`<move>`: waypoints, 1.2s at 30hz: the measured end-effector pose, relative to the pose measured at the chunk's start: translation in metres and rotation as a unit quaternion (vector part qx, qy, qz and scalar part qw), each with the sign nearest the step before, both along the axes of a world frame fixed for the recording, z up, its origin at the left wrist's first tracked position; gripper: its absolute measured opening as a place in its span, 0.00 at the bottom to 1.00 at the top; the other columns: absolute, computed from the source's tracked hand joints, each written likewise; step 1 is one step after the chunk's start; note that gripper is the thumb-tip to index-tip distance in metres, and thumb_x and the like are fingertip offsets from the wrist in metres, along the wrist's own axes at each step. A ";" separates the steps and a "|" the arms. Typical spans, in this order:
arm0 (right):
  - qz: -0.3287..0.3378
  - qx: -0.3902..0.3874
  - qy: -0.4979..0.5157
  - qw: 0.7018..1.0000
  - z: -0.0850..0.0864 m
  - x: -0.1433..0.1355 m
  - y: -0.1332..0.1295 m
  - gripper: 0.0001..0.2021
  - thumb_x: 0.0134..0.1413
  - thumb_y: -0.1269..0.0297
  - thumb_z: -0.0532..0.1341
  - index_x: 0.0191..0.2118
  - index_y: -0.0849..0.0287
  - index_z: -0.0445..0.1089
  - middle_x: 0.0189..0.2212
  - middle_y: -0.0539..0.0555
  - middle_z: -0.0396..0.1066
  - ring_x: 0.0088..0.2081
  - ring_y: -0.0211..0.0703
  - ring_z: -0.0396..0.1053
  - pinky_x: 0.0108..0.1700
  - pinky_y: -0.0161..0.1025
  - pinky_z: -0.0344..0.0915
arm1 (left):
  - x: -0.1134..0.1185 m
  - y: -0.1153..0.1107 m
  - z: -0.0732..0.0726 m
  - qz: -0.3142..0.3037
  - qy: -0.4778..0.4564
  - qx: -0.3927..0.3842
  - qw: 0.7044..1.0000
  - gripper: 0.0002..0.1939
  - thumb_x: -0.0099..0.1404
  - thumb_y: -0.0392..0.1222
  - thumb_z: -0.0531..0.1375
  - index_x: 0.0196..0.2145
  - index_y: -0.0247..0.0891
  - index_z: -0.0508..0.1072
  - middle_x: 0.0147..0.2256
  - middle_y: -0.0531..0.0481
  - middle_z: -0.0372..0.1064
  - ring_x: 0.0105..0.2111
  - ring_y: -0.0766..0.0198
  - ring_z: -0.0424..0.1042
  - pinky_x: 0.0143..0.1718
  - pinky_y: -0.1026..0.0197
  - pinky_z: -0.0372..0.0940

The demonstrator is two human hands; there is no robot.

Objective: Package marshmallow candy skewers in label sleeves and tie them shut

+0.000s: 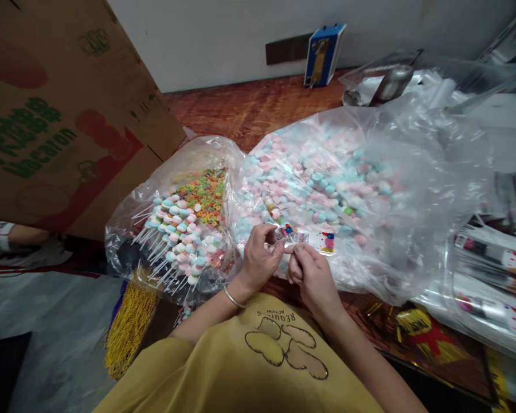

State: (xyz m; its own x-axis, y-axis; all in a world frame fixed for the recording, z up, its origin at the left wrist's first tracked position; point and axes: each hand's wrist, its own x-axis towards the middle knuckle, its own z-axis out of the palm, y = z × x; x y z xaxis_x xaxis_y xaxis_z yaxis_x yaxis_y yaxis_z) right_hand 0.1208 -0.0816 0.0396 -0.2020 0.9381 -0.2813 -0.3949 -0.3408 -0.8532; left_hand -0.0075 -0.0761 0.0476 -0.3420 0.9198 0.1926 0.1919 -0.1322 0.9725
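My left hand (262, 252) has its thumb and index finger pinched at the near edge of a small clear plastic wrapper (316, 240) with a colourful print. Close beside it, my right hand (309, 268) is closed, its fingertips on the same edge. Small coloured candy pieces (275, 212) show just beyond my left fingertips. Under and behind the wrapper lies a large clear bag of pink, blue and white marshmallows (322, 183). To the left, marshmallow skewers (176, 223) on white sticks rest in another open bag, next to colourful cereal rings (208, 195).
A large cardboard box (64, 115) stands at the left, with another person's forearm (26, 235) below it. Stacks of printed wrappers (494, 304) lie at the right. A blue device (324, 54) stands against the wall, left of a metal scoop (393, 83).
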 end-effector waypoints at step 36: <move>0.013 0.286 -0.341 0.895 0.015 -0.004 -0.027 0.13 0.70 0.64 0.48 0.47 0.56 0.69 0.31 0.52 0.73 0.29 0.42 0.67 0.34 0.37 0.61 | -0.014 -0.002 0.007 -0.007 0.150 0.057 0.987 0.08 0.60 0.34 0.66 0.35 0.45 0.79 0.32 0.50 0.72 0.35 0.60 0.70 0.44 0.58 0.64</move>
